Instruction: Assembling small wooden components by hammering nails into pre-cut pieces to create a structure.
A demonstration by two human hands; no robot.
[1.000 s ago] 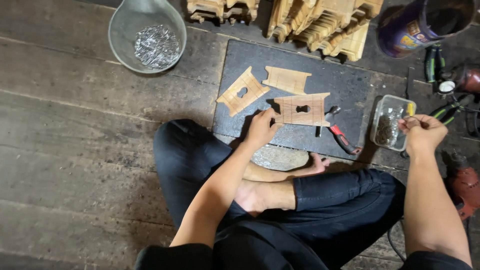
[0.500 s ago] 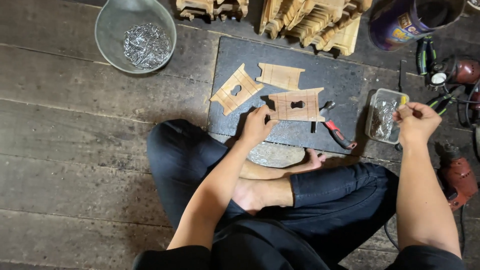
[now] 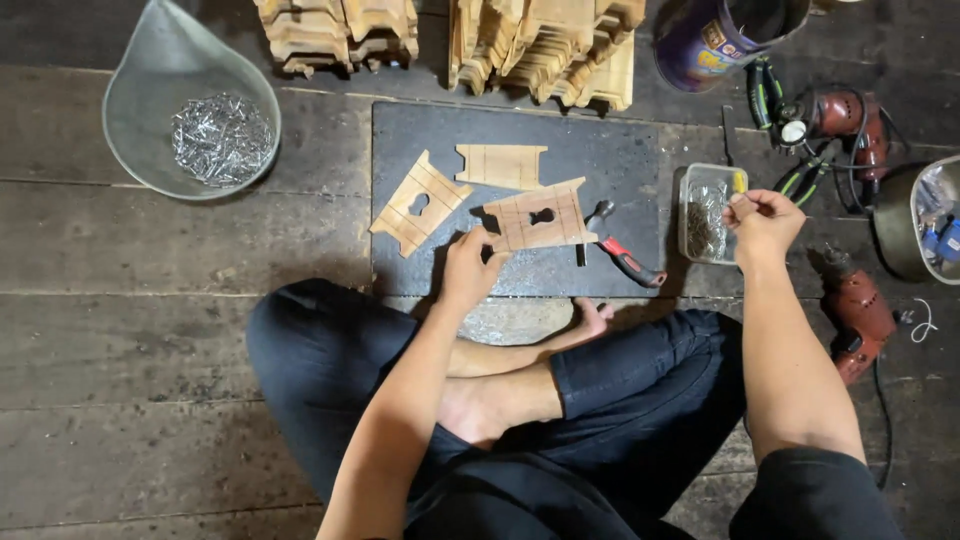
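**Two hands at work over the dark mat**

Under our left hand (image 3: 470, 268) lay the nearest wooden panel (image 3: 538, 216), a flat piece with a keyhole-shaped cutout, and our fingers were curled onto its lower left corner, gripping it where it rested on the dark mat (image 3: 620, 160). Just beyond that hand, to its left, sat a second cut-out panel (image 3: 418, 203), tilted, and straight ahead of it a third, plain panel (image 3: 500, 165); the three lay close together, though we could not tell whether any edges touched. Just right of the held panel lay a hammer (image 3: 622, 254) with a red and black handle.

Our right hand (image 3: 765, 220) hovered at the far edge of a small clear plastic box (image 3: 708, 212) of small metal bits, fingertips pressed together as if pinching something too small for us to make out. Beyond and to the right of that hand sat a red power drill (image 3: 845, 115); nearer us, beside the forearm, lay another red power tool (image 3: 858, 315).

Well off to the left of our left hand stood a clear bowl (image 3: 160, 100) holding a heap of nails (image 3: 220, 138). Stacks of wooden parts (image 3: 540, 50) lined the far side of the mat.
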